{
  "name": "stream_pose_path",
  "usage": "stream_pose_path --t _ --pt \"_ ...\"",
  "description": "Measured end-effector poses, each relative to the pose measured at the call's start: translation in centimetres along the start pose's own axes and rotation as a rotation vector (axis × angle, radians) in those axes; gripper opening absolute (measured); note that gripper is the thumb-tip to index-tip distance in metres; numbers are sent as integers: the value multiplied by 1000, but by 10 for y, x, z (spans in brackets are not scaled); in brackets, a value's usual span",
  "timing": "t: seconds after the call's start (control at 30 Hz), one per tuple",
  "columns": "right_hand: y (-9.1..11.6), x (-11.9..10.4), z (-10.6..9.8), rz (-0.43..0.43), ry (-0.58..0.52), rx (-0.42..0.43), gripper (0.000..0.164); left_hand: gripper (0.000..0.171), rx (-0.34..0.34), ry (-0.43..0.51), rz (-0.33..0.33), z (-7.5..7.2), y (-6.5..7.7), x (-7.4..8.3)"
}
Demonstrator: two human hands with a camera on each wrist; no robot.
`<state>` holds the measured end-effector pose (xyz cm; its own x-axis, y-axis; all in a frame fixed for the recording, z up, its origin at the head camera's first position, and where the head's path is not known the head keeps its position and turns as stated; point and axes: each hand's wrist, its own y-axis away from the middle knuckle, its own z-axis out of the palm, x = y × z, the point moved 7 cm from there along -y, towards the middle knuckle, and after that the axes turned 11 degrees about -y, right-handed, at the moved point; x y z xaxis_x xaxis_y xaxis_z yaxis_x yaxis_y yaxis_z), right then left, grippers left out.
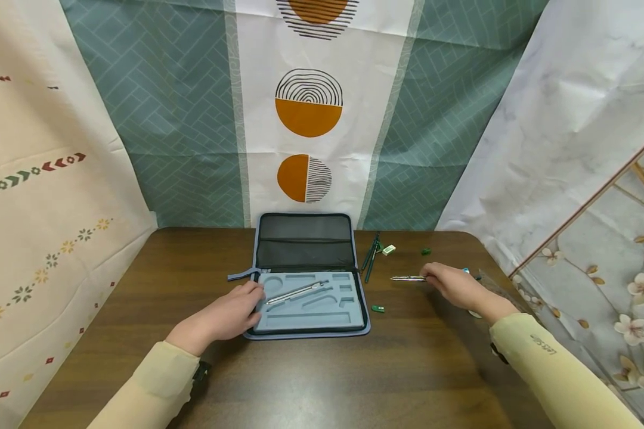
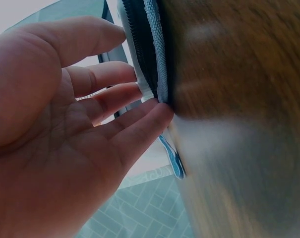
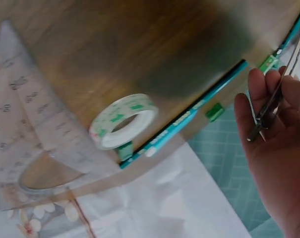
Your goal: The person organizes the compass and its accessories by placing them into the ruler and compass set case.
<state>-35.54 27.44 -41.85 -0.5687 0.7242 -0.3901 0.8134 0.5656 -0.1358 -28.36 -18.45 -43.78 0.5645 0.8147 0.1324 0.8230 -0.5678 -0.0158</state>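
Note:
My left hand (image 1: 237, 310) rests at the left edge of an unzipped blue-grey case (image 1: 369, 331), its fingertips touching the zip edge (image 2: 157, 47). The fingers (image 2: 102, 79) are loosely bent and spread along that side. Inside the case, a light-blue tray (image 1: 306, 320) has shaped recesses, and a silver drawing compass (image 1: 295, 293) lies across it at a slant. My right hand (image 1: 451, 281) pinches another slim silver metal compass (image 1: 408, 278) over the table to the right of the case. Its hinged end (image 3: 261, 119) shows against the palm in the right wrist view.
Dark green pencils (image 1: 372, 259) and a white-green eraser (image 1: 389, 250) lie right of the case, a green sharpener (image 1: 378, 308) nearer me. Another small green piece (image 1: 426, 251) is farther back. Beyond my right hand are a tape roll (image 3: 125, 121), a pencil (image 3: 184, 116) and a clear set square (image 3: 21, 94).

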Motion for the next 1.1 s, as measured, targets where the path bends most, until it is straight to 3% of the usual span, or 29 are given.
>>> stream_pose_path --t 0.13,0.37,0.63,1.1 --pt "-5 -8 -2 -1 -33 18 17 35 9 -3 6 0 0 0" --pt "-18 -17 -1 80 -193 41 21 34 8 -13 10 3 -1 -1" --pt "-37 -41 3 0 -174 79 18 32 13 -12 5 2 0 -2" --pt "-64 -75 24 -46 -181 37 13 33 5 -2 -10 4 -1 -3"
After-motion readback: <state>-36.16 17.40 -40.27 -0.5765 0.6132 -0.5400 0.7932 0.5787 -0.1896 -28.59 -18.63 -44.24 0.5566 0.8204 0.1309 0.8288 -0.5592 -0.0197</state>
